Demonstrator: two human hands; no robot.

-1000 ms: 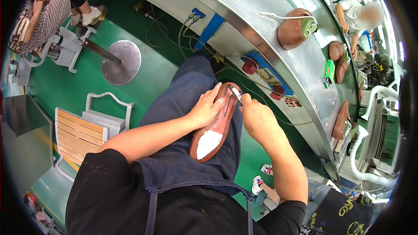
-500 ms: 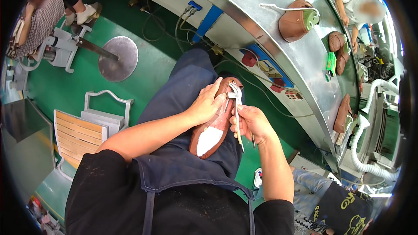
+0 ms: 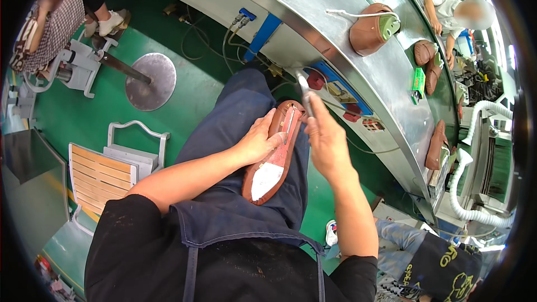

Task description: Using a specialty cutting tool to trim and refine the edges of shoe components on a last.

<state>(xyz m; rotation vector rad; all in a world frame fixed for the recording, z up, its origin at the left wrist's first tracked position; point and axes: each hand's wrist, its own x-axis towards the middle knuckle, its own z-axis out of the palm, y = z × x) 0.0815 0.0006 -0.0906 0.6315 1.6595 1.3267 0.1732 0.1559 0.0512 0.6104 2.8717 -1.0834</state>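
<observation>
**1 upturned shoe (image 3: 277, 159), 1 raised pair of pincers (image 3: 305, 90)**

5 brown shoes can be counted: the upturned one lies on the wearer's lap, over dark-blue cloth, and 4 stand or lie on the smooth metal bench (image 3: 319, 11). Of those 4, 1 rounded shoe (image 3: 366, 34) trails a white cord, 2 moccasin-like shoes (image 3: 433, 75) sit close together beside 1 green carton (image 3: 418, 84), and 1 slender shoe (image 3: 436, 145) lies nearer the bench's end. 1 chair (image 3: 100, 176) with wooden slats and 1 round metal disc (image 3: 151, 81) are on the left; 3 other people are partly visible.

The upturned shoe is long and narrow, with a brown rim, a reddish underside, 1 slim grey strip and 1 white patch at the near end. The left hand (image 3: 259, 142) clasps its left edge, fingers pressed together, thumb on the underside. The right hand (image 3: 327, 140) has its fingers curled around the pincers, whose metal is motion-blurred.

0.5 s ago the pincers' curved head was at the shoe's far end, handles toward the wearer; now the head points up and away.
</observation>
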